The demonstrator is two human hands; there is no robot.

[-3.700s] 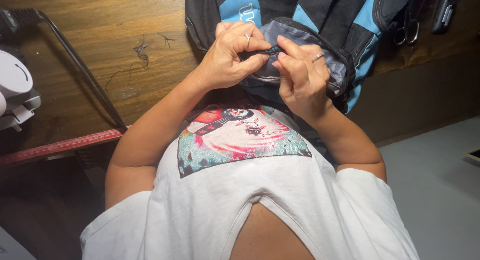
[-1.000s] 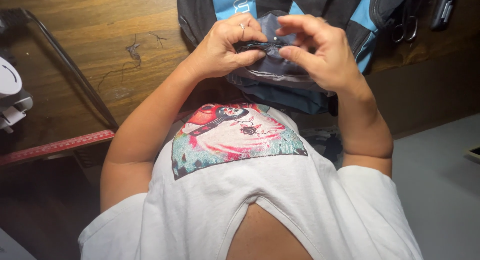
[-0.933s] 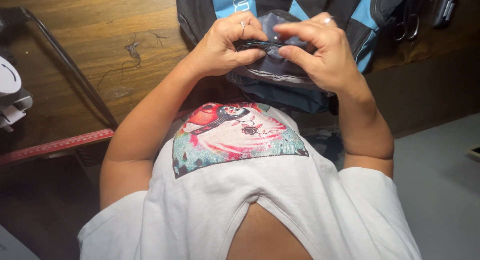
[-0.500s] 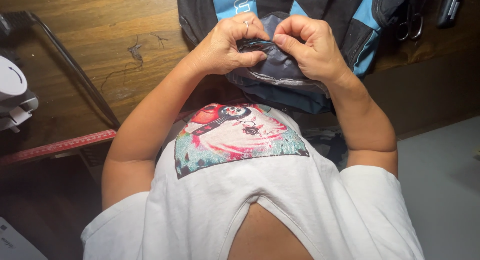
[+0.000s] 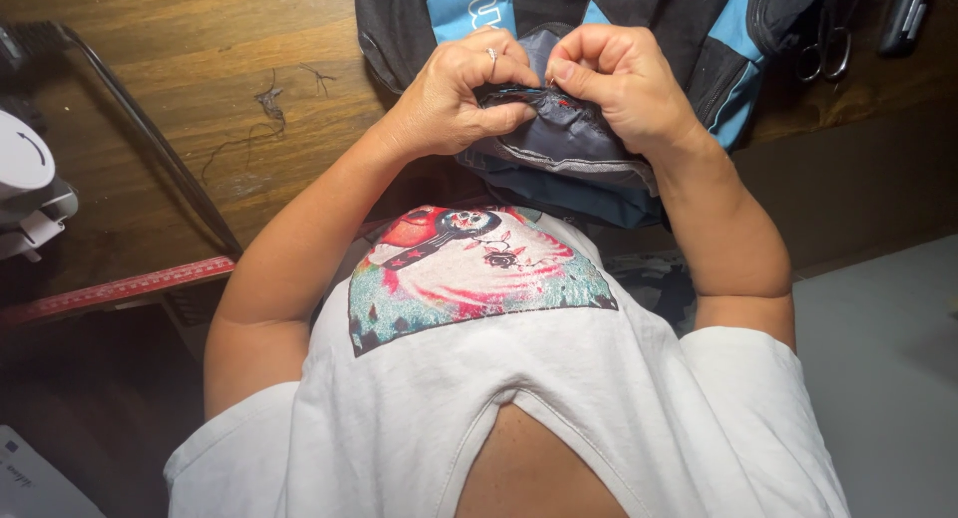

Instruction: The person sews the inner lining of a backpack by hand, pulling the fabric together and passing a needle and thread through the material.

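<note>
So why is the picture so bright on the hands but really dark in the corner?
In the head view, light falls from above onto the left hand, the right hand and the grey fabric they pinch, so these look bright and fairly sharp; the wooden table shines warmly; the lower left corner under the table edge lies in deep shadow; the scissors at the top sit dim.

Both forearms reach forward, the left hand (image 5: 454, 99) and right hand (image 5: 614, 84) fisted close together, fingertips pinching.

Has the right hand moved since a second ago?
Yes. The right hand, spread open over the grey fabric a second ago, has curled shut and pinches its edge by the backpack.
</note>
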